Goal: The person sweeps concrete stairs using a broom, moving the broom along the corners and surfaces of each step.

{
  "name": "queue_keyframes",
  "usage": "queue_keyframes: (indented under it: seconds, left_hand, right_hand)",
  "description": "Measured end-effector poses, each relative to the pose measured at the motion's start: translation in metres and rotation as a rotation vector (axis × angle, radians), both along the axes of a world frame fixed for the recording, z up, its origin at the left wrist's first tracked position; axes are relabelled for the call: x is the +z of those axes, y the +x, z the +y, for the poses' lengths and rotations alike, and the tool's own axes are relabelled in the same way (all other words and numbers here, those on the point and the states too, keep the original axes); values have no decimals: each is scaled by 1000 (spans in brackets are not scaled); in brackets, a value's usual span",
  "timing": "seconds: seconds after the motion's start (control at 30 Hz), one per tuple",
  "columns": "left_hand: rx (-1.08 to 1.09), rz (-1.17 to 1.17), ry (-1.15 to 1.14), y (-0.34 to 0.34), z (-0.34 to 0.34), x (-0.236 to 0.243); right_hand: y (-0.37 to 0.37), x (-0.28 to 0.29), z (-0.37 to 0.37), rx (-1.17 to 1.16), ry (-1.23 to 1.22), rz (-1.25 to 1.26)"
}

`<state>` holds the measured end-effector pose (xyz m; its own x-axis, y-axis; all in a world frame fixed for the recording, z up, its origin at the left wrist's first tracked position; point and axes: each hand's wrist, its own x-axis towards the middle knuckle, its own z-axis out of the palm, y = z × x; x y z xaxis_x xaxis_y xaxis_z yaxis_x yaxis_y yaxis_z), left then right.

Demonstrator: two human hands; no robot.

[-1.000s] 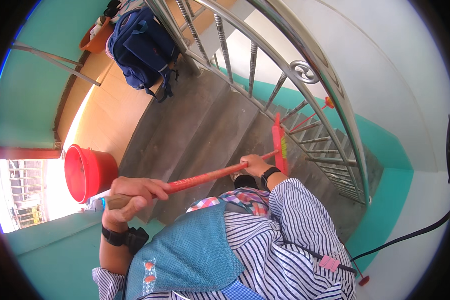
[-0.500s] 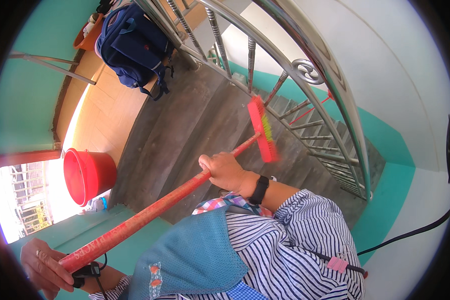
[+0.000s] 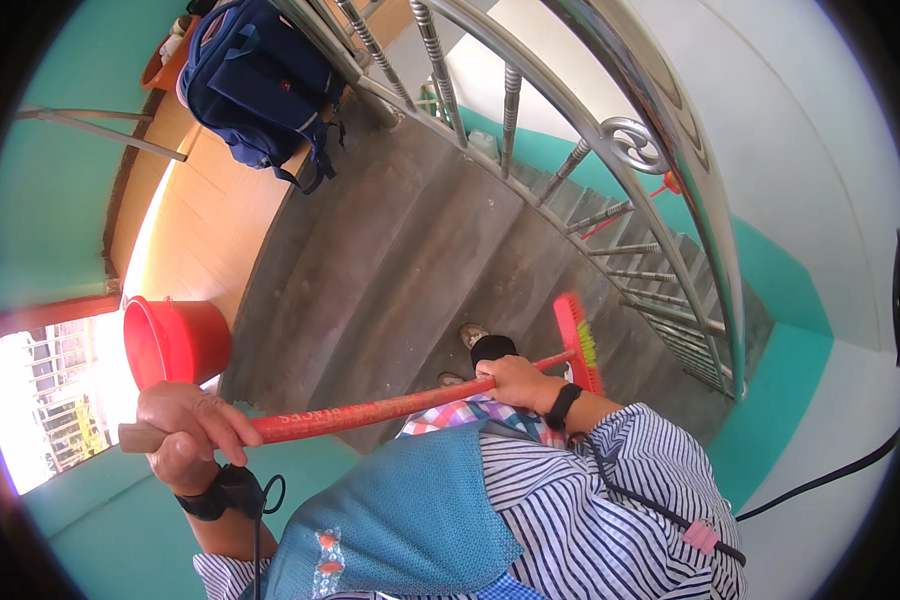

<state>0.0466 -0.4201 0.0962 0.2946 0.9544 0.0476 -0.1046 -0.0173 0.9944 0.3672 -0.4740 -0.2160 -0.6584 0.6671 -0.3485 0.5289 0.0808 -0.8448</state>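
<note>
- The push broom [image 3: 370, 411] slants across the person's front, its red handle low to the left and its head [image 3: 575, 345] out to the right, over the grey stair steps [image 3: 400, 250] beside the metal railing [image 3: 642, 165]. The bristles look slightly blurred; whether they touch the step cannot be told.
- The left hand [image 3: 192, 430] is wrapped over the handle close to its upper end, leaving only a bare brownish stub beyond the palm. A grip so far back probably gives leverage and steers the long shaft.
- The right hand [image 3: 515, 383] is closed around the shaft a short way from the head, likely to bear the weight and set its angle. The wide spacing of the hands seems meant to keep the broom from twisting.
- A dark shoe [image 3: 473, 335] shows on the steps just below the shaft, so the handle is presumably held up to pass clear of the legs.
- The red bucket [image 3: 200, 340] stands at the left on the tan landing [image 3: 205, 215], and the navy backpack [image 3: 265, 90] lies further up by the railing; both sit off the steps, perhaps to leave the treads free.
</note>
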Motion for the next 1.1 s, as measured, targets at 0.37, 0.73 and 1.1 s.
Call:
queue_keyframes:
  seconds: [0.37,0.73,1.1]
  left_hand:
    - [-461,90,266,8,23,-7]
    - [-30,-73,94,-36,-3,11]
    - [-123,63,60,54,-21,-122]
  right_hand:
    - [8,-51,101,-241,292,37]
    - [-12,18,57,71,65,72]
    - [39,-128,3,-143,-23,-56]
